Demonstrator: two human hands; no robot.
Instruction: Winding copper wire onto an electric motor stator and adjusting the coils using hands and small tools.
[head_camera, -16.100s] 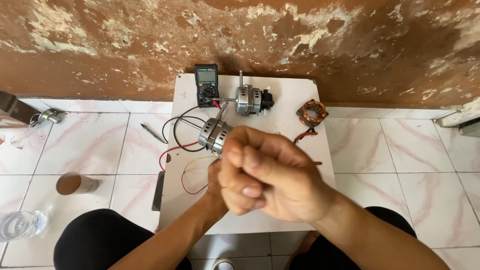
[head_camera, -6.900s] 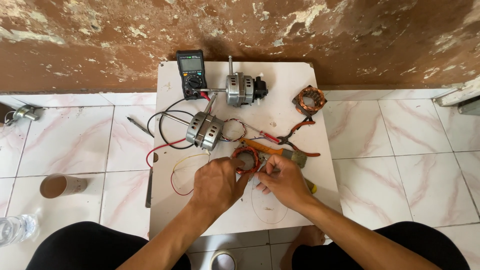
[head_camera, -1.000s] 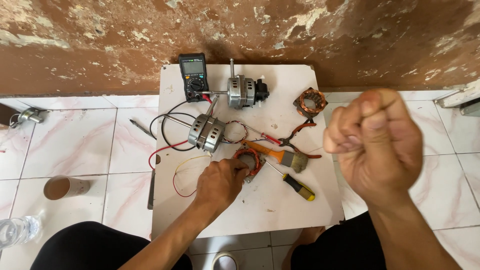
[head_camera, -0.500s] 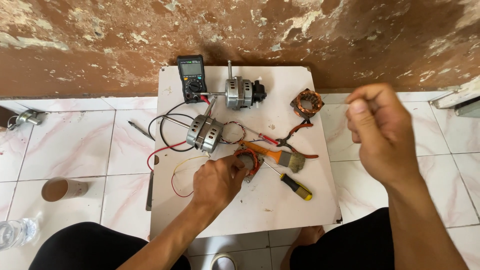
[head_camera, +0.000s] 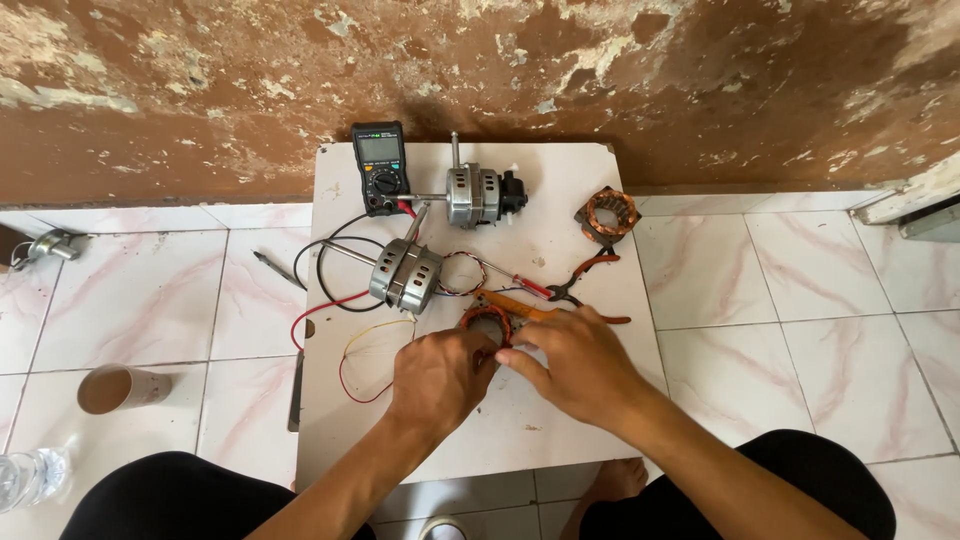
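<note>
Left hand (head_camera: 440, 375) curled around the near side of a copper coil ring (head_camera: 487, 323), fingers touching it. Right hand (head_camera: 580, 365) just beside, fingertips pinching at the same ring from the right. Ring lying on the white board (head_camera: 560, 440) between both hands. Just beyond the hands: orange pliers (head_camera: 560, 300) and a grey motor (head_camera: 405, 275). Farther off: a second motor (head_camera: 475, 195), a black meter (head_camera: 380, 165), another coil ring (head_camera: 608, 213).

Left hand (head_camera: 440, 375) and right hand (head_camera: 578, 365) both on copper-wound stator (head_camera: 487, 325) at near edge of white board (head_camera: 545, 430). Orange-handled pliers (head_camera: 560, 300) just beyond. Two fan motors (head_camera: 405, 275) farther back, multimeter (head_camera: 381, 168) near wall. Second stator (head_camera: 608, 213) at right.
</note>
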